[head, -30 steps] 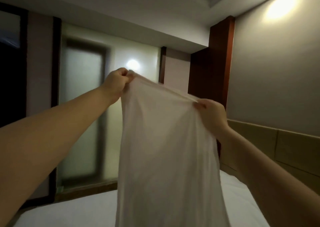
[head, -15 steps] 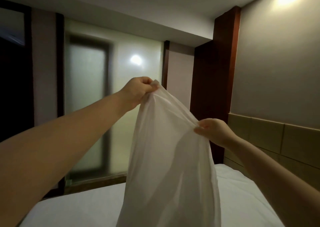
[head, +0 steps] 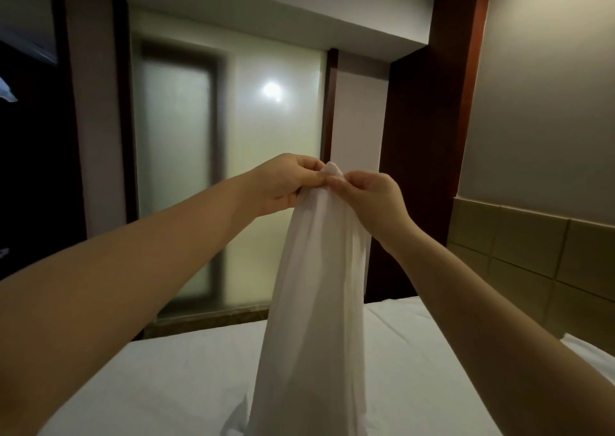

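Drawn together since half a second ago: left hand (head: 283, 182) and right hand (head: 376, 199), then well apart with the top edge of the white cloth (head: 316, 286) stretched between, now fingertip to fingertip at one bunched peak. Raised out in front on extended arms, over the middle of the bed (head: 166, 385). Open air on both sides of the forearms and above the knuckles. Frosted glass panel (head: 266, 129) well behind, dark wooden column (head: 416, 153) behind and right of the right hand, padded headboard (head: 532, 252) along the wall to the right, apart from the right forearm. White bed surface spread wide below, far edge running under the glass. Cloth gathered into a narrow, slack column from the hands downward, widening toward the bottom, lower end reaching the bed near the bottom edge of view; touching or just above, cannot tell. Sheet or case, cannot tell, and no view of any inside. Left hand curled, thumb and fingers pinching the top of the cloth from the left; right hand likewise curled, thumb and forefinger pinching the same tuft from the right. Small nub of fabric poking up above both grips. Rest of the cloth hanging directly beneath the two hands, between the forearms.
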### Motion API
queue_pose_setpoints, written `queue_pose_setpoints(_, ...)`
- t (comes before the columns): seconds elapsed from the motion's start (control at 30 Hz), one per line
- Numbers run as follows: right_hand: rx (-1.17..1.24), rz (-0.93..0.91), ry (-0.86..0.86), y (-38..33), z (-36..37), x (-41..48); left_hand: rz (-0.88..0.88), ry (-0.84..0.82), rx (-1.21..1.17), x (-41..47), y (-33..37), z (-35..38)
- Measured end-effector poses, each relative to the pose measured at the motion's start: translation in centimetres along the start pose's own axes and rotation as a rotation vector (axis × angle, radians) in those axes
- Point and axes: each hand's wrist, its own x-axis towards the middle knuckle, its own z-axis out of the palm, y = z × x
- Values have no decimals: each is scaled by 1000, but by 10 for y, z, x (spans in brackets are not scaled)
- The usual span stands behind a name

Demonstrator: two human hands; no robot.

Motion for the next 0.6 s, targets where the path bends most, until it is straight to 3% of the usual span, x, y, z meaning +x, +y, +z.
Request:
queue_pose_setpoints(0.1,-6,-23,27,7,1,0,-32,20,-103,-2,-6,2)
queue_pose_setpoints(0.27,63,-2,27,12,0,-1,72,192,223,-3,-16,13)
queue_pose_setpoints(0.47,242,122,-40,20,-4,4,147,350,299,-4,-19,31)
queue_pose_setpoints(0.6,326,193,-180,23,-12,4,166,381,359,-4,-22,37)
